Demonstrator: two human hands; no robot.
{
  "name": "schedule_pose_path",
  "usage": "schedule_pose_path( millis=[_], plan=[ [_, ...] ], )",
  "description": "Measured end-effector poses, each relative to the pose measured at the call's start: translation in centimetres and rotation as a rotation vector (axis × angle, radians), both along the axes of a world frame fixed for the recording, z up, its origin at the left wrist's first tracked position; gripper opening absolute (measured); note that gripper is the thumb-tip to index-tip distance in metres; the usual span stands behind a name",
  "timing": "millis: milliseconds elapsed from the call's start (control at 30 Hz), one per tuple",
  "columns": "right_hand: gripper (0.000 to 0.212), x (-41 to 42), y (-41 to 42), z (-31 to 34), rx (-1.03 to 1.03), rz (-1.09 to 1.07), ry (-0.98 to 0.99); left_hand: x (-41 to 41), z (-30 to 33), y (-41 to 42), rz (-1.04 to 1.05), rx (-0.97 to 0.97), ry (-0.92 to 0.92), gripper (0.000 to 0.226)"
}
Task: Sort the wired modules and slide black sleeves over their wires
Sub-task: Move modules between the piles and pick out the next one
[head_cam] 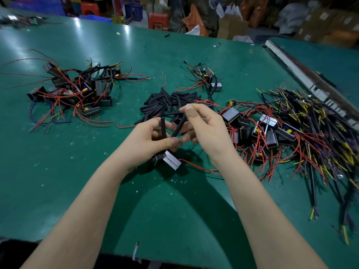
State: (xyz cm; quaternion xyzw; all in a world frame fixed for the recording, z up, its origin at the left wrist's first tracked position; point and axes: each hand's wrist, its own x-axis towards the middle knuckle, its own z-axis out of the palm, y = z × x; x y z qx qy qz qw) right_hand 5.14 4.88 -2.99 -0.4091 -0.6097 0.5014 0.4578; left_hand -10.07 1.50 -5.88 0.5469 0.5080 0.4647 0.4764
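A green table fills the frame, with three heaps on it. In the upper left lies a pile of modules whose wires already wear black tubing. At the right, a larger tangle of unsleeved modules runs into a spread of yellow, red and dark loose wires. Between them, just above the hands at centre frame, lies the stock of black sleeves.

At centre, the left hand is closed around the module being worked, which hangs below the palm, its silver face toward the lower right. One sleeve stands nearly upright out of this grip. The thumb and forefinger are pinched together on a red wire tip, which pokes out toward the right.

The right hand pinches the upper end of a second sleeve between thumb and fingertips. This sleeve slants from upper right down to lower left, and its lower mouth sits just beside the wire tip, a little to its left.

The coming move likely turns on this: the sleeve's long axis must line up with the short exposed wire end, and the right hand, which carries the sleeve, is the one placed to steer it on. A trailing red wire lies on the table below.
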Motion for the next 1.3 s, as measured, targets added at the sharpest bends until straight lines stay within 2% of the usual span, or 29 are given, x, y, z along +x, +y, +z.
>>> schedule_pose_path(
  millis=[67,167,367,567,700,800,900,1033,1133,1300],
  plan=[
    [0.016,0.1,0.1,-0.2,0.033,-0.054,-0.038,0.4,0.1,-0.1,-0.014,0.034,-0.002,0.023],
    [0.018,-0.1,0.1,-0.1,-0.008,-0.08,0.005,0.9,0.1,-0.1,0.018,0.105,0.06,0.032],
    [0.021,0.8,0.5,0.8,0.001,-0.192,0.168,0.9,-0.3,-0.1,-0.12,0.037,0.059,0.028],
    [0.019,0.6,0.5,0.4,0.015,-0.066,0.111,0.9,-0.5,-0.1,-0.173,0.02,0.129,0.016],
    [0.014,0.7,0.4,0.5,0.018,-0.026,0.087,1.8,0.0,-0.1,-0.034,0.088,-0.071,0.042],
    [0.013,0.4,0.2,0.3,0.042,-0.014,0.041,2.4,0.5,-0.2,-0.003,0.109,-0.257,0.037],
    [0.013,0.2,0.1,0.2,0.086,-0.051,0.012,3.1,0.5,-0.7,-0.049,0.1,-0.195,0.033],
    [0.019,0.0,0.1,0.2,0.037,-0.043,0.042,3.5,0.2,-0.8,-0.095,0.119,-0.045,0.015],
    [0.023,0.3,0.1,0.5,-0.016,-0.005,0.017,3.3,0.5,-1.0,-0.172,0.06,-0.131,0.017],
    [0.033,1.6,-0.6,1.4,-0.177,0.065,0.217,2.5,1.4,-1.3,-0.248,0.033,-0.291,0.019]
  ],
)
